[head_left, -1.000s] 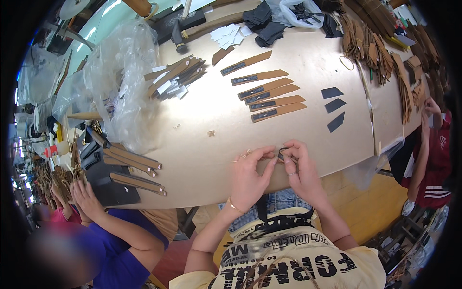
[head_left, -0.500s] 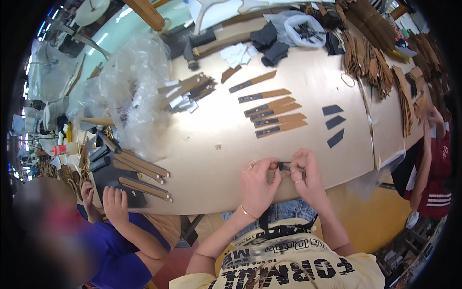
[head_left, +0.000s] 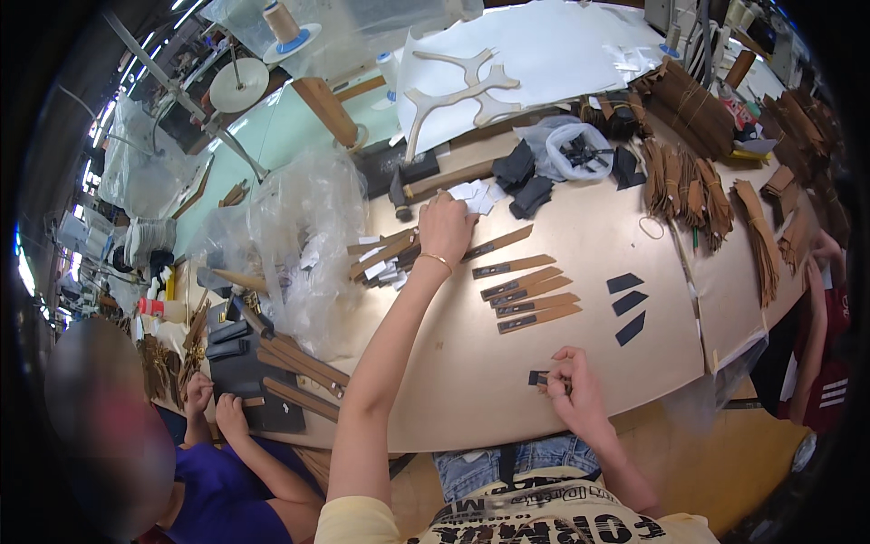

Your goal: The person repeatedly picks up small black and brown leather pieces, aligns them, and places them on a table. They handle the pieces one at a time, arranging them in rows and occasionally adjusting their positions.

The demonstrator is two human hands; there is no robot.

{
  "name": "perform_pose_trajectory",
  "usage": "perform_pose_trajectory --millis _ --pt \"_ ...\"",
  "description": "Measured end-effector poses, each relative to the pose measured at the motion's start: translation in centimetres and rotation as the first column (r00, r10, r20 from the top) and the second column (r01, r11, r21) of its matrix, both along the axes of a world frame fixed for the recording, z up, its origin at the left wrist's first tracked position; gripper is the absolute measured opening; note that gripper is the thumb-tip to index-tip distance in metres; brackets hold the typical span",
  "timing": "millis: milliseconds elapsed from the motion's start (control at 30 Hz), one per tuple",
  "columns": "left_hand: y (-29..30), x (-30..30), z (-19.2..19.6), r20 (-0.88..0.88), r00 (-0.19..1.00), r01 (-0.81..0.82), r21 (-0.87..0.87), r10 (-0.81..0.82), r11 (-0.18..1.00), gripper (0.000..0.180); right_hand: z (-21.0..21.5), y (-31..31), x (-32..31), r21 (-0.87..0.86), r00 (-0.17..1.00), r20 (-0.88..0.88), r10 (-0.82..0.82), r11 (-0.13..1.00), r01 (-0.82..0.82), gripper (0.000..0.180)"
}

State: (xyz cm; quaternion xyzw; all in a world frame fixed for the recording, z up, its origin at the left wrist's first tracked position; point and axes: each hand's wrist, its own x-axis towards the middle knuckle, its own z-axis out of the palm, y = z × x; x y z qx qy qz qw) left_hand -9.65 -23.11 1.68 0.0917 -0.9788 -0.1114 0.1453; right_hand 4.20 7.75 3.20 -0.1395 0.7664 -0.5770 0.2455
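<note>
Head view, looking down on a pale wooden tabletop [head_left: 471, 381]. The person's left hand [head_left: 446, 231] is stretched far forward, fingers curled down onto a loose pile of tan leather strips and small white paper tags [head_left: 385, 258]; whether it has closed on a piece cannot be told. The right hand [head_left: 571, 390] rests near the front edge, thumb and fingers pinching a small dark buckle piece [head_left: 538, 377] that sits just left of the fingertips.

Between the two hands lies a row of tan strips with dark ends [head_left: 526, 295], their long axes running left to right, tilted slightly upward to the right. Three dark parallelogram patches [head_left: 627, 304] lie just right of that row. The bare tabletop between the row and the right hand gives open room. A crumpled clear plastic bag [head_left: 299, 236] crowds the left side beside the pile.
</note>
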Motion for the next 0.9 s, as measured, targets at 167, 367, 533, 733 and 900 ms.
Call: perform_pose_trajectory --millis 167,367,533,733,900 --pt "-0.5 -0.6 -1.8 -0.097 0.994 0.028 -0.186 -0.046 0.982 0.014 0.1 0.2 0.2 0.014 1.000 -0.013 0.006 1.000 -0.006 0.033" --pt "-0.8 -0.1 -0.4 -0.053 0.997 -0.057 0.029 0.058 0.998 0.012 0.3 0.0 0.1 0.026 1.000 -0.016 0.013 1.000 -0.013 0.034" --pt "-1.3 0.6 2.7 -0.056 0.996 -0.063 0.147 0.072 0.987 0.015 0.3 -0.1 0.3 0.032 0.997 -0.082 -0.001 0.999 0.004 0.034" --pt "3.6 11.2 2.8 -0.314 0.865 0.410 -0.009 -0.391 0.912 0.016 -0.3 0.2 0.4 -0.013 0.998 0.054 -0.019 1.000 0.020 0.035" --pt "6.2 17.8 1.0 -0.184 0.530 0.813 -0.168 -0.828 0.558 0.025 -0.4 0.0 0.0 -0.018 1.000 0.025 -0.002 1.000 0.003 0.035"
